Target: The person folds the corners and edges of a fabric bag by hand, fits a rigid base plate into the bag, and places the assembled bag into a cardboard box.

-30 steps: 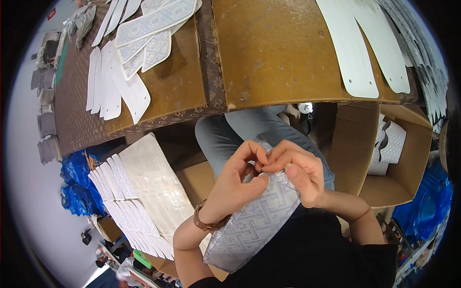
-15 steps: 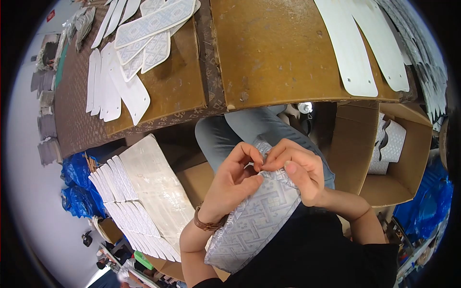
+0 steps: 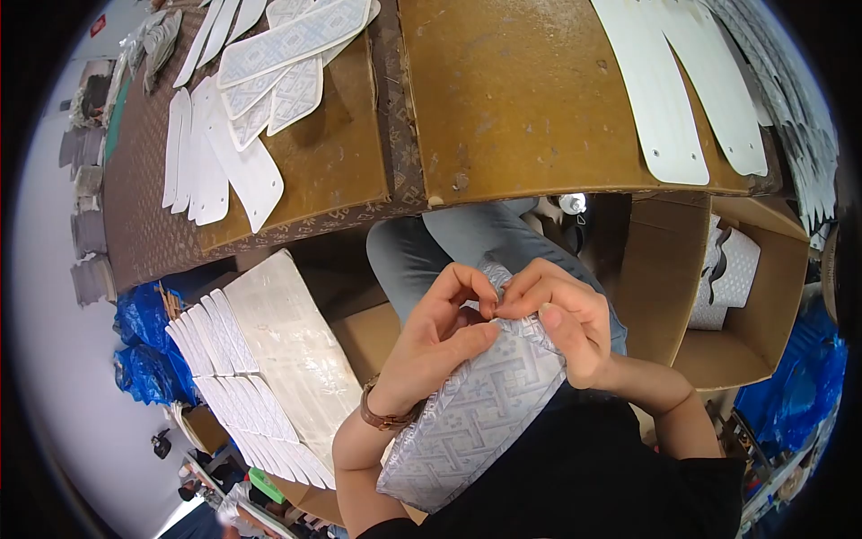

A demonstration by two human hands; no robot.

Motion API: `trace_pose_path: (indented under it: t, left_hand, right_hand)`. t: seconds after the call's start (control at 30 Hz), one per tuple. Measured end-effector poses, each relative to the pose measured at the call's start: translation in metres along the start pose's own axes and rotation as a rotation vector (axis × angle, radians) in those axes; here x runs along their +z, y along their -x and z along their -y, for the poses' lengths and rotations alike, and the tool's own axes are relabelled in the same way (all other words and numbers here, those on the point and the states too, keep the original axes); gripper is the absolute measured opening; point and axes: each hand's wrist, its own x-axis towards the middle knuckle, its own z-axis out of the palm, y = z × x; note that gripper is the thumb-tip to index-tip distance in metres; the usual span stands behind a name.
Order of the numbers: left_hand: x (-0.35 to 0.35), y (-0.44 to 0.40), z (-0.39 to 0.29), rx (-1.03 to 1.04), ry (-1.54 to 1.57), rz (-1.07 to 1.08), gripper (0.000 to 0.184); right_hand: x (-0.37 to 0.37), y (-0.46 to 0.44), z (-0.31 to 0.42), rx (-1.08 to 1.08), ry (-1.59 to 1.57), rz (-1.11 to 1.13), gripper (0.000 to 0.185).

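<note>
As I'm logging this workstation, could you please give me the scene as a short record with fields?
left hand: pinches the upper end of a patterned fabric piece
right hand: grips the same end, fingertips close to the left's
left wrist: brown strap
tabletop: white panels at right, overlapping patterned pads at left
right cardboard box: textured white piece inside
far left: blue plastic bags

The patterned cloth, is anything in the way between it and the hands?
Nothing that I can see. The bare left hand and right hand both touch the patterned cloth near its upper end. The fingers hide the spot where they meet, so I can't tell about something tiny there.
</note>
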Motion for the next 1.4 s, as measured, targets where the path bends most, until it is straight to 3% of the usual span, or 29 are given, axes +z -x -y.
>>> trace_pose_path:
  t: [0.17,0.4,0.57,0.8,0.87,0.93,1.0,1.03,1.17,1.23,1.3,1.37,1.4]
  left_hand:
    - [0.001,-0.005,-0.001,-0.030,-0.169,0.010,0.032]
    - [-0.005,0.001,0.010,0.066,0.120,0.052,0.035]
    - [-0.006,-0.001,0.007,0.058,0.092,0.042,0.035]
    - [-0.008,0.014,0.000,0.113,-0.298,-0.047,0.033]
    - [-0.022,0.047,-0.001,0.261,-0.290,-0.158,0.042]
    - [-0.045,0.097,0.016,0.294,-0.402,-0.545,0.075]
    - [-0.059,0.134,0.043,0.691,-0.243,-0.674,0.085]
    - [-0.049,0.129,0.045,0.703,-0.242,-0.673,0.085]
    - [0.017,0.122,0.052,0.952,-0.204,-1.117,0.071]
    - [0.013,0.126,0.031,0.784,-0.268,-1.211,0.080]
    - [0.006,0.133,0.008,0.710,-0.305,-1.294,0.084]
    - [-0.005,0.136,-0.012,0.607,-0.489,-1.149,0.086]
    - [-0.011,0.134,-0.019,0.575,-0.552,-1.096,0.087]
  right_hand:
    - [0.001,0.002,0.000,0.015,0.032,0.002,0.042]
    - [-0.002,0.002,0.000,0.032,-0.021,-0.018,0.039]
    - [0.001,0.001,0.000,0.018,0.019,0.004,0.038]
    - [-0.001,-0.002,-0.002,0.044,0.014,-0.032,0.036]
    - [-0.006,-0.004,-0.002,0.057,-0.044,-0.107,0.034]
    - [-0.012,-0.008,-0.006,0.059,-0.093,-0.154,0.030]
    - [-0.015,-0.014,-0.008,0.077,-0.226,-0.217,0.022]
    - [-0.015,-0.016,-0.007,0.068,-0.222,-0.211,0.022]
    - [-0.001,-0.018,-0.002,0.152,-0.329,-0.274,0.020]
    - [0.002,-0.005,0.013,0.250,-0.272,-0.417,0.018]
    - [0.017,0.021,0.031,0.156,-0.027,-0.428,0.019]
    - [-0.012,0.057,0.021,0.104,0.143,-0.148,0.020]
    - [-0.030,0.072,0.010,0.096,0.133,-0.147,0.020]
